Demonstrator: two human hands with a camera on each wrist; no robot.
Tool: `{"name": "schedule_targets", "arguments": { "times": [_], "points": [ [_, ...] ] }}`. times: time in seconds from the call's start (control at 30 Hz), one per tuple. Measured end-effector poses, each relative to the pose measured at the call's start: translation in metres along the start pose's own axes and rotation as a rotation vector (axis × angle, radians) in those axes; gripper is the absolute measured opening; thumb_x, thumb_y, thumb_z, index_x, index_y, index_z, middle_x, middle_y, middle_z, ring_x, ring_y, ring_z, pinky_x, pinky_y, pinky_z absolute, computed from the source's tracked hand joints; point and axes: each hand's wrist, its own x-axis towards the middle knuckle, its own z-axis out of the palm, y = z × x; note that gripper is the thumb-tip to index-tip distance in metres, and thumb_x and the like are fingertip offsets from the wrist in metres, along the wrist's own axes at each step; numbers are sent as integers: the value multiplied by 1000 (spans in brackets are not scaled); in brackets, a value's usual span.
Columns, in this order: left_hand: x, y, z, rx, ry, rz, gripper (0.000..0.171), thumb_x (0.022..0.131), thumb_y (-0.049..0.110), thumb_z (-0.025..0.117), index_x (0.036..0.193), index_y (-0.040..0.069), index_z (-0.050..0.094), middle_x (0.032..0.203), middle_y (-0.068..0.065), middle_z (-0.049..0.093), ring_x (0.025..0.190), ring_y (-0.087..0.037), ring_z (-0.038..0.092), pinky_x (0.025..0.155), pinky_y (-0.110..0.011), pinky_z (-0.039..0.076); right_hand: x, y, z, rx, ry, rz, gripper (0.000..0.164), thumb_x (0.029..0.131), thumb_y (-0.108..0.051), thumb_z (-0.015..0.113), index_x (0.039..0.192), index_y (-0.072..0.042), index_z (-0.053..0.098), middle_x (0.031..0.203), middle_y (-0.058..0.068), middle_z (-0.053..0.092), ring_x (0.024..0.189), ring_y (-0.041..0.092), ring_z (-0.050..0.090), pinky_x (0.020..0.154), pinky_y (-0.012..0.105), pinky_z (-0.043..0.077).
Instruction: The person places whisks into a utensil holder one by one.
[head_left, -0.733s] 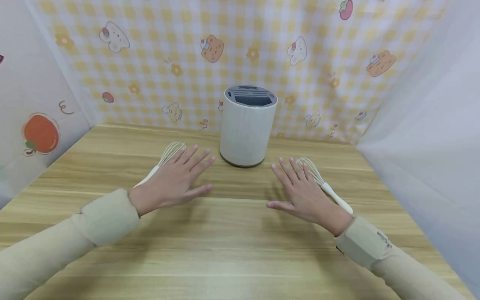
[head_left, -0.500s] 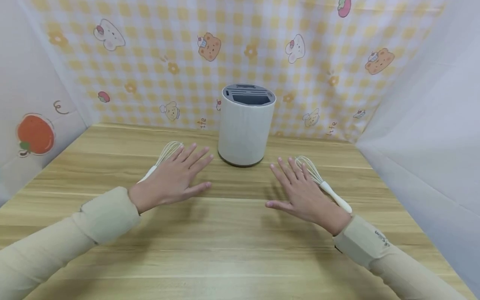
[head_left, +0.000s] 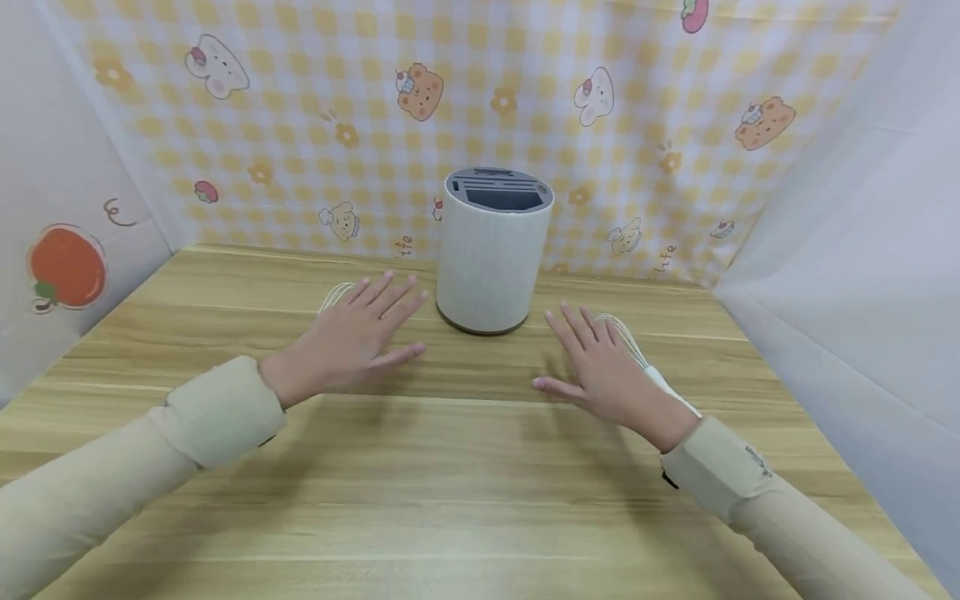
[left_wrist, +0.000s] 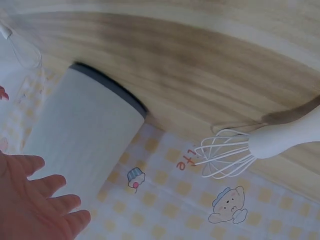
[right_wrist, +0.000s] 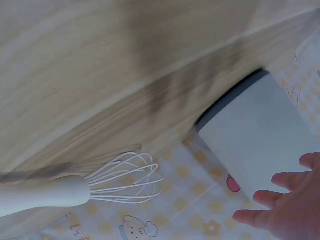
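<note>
My left hand (head_left: 348,340), fingers spread and palm down, hovers over the table at left, holding nothing. Beneath it lies a white whisk (left_wrist: 282,140); in the head view only part of its wire loops shows, the handle hidden by the hand. On the right side my right hand (head_left: 613,375) is held the same way, its fingers straight and apart. A second white whisk (right_wrist: 55,194) lies under and just right of that hand, partly covered in the head view. Between and beyond both hands stands a white oval utensil holder (head_left: 491,267) with a grey slotted top.
The wood-grain table (head_left: 450,492) reaches back to a yellow-checked curtain (head_left: 300,125) close behind the holder. White fabric hangs along the left and right sides, the left one printed with an orange fruit (head_left: 67,267).
Both hands have shifted slightly farther from me and now cover more of the whisks. The whisks and the holder stay where they were.
</note>
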Motion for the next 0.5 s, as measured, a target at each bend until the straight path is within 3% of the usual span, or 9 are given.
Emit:
{"name": "schedule_targets", "arguments": {
  "times": [0.2, 0.37, 0.5],
  "points": [
    [29, -10, -6, -124, 38, -57, 68, 97, 47, 36, 148, 7, 20, 152, -19, 21, 141, -37, 16, 115, -49, 15, 32, 14, -12, 245, 20, 131, 85, 90, -57, 45, 150, -9, 9, 154, 18, 13, 138, 42, 18, 111, 59, 17],
    [66, -19, -15, -411, 53, -225, 71, 96, 54, 29, 151, 18, 0, 156, -10, 7, 143, -30, 10, 116, -48, 12, 71, 26, -30, 574, 104, 249, 77, 93, -49, 44, 150, -10, 7, 154, 18, 13, 140, 38, 17, 113, 53, 16],
    [101, -22, -26, -614, 143, -361, 75, 94, 57, 29, 151, 17, -1, 157, -7, 6, 144, -26, 10, 117, -45, 10, 101, 31, -47, 788, 170, 373, 70, 95, -47, 41, 150, -16, 10, 154, 16, 15, 138, 37, 23, 111, 54, 24]
  ]
}}
